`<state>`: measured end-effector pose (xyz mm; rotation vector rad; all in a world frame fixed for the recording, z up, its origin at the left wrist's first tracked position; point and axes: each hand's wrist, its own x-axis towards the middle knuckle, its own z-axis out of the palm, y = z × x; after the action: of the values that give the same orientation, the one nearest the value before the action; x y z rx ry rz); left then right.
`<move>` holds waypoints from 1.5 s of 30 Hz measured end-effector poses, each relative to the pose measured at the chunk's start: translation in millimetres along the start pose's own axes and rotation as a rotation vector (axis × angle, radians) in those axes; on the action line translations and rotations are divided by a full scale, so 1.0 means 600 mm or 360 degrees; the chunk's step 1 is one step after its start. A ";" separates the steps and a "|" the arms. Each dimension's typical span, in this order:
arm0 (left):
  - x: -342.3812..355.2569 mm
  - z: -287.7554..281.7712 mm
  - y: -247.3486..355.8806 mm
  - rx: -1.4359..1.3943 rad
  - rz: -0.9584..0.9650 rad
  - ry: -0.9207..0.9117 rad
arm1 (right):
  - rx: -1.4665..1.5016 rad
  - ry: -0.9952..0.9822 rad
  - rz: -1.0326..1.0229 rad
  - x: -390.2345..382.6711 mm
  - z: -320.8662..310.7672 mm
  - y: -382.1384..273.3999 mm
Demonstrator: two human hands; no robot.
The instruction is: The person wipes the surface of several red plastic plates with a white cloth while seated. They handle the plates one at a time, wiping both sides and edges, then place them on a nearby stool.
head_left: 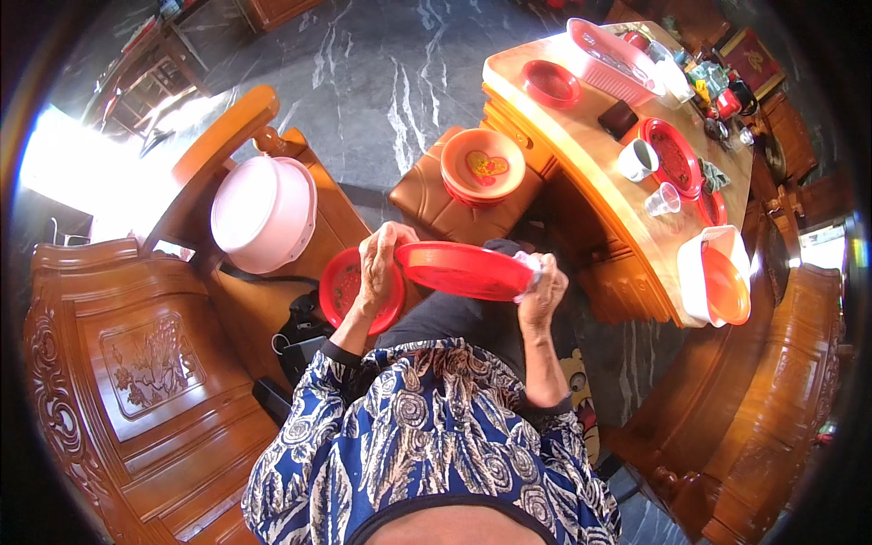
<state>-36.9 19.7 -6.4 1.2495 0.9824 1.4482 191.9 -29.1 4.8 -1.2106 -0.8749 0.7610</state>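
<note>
Grey veined floor [363, 127]; round red plastic tray [463, 272] held by left grip [380, 263] and, with whitish cloth [529, 278], right grip [543, 292], apparently for balance.

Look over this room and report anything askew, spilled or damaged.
One thing looks askew: at the near end of the table, the orange dish leans in the white container, its edge seeming to poke past the rim. No spill or breakage is evident.
</note>
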 end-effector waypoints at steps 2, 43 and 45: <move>0.012 0.016 0.035 0.0176 0.0149 -0.0113 | -0.0243 -0.0014 -0.0203 0.021 -0.016 -0.026; 0.046 0.035 -0.080 -0.0221 -0.0368 -0.0012 | 0.0027 0.0112 0.0409 0.082 -0.019 0.092; 0.055 0.011 -0.077 -0.0462 -0.0504 -0.0273 | -0.0266 0.0156 0.0248 0.085 -0.018 0.103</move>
<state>-23.9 62.3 -42.5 0.9409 0.7812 1.1672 223.3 22.1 -49.3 -1.4653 -0.7818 0.7576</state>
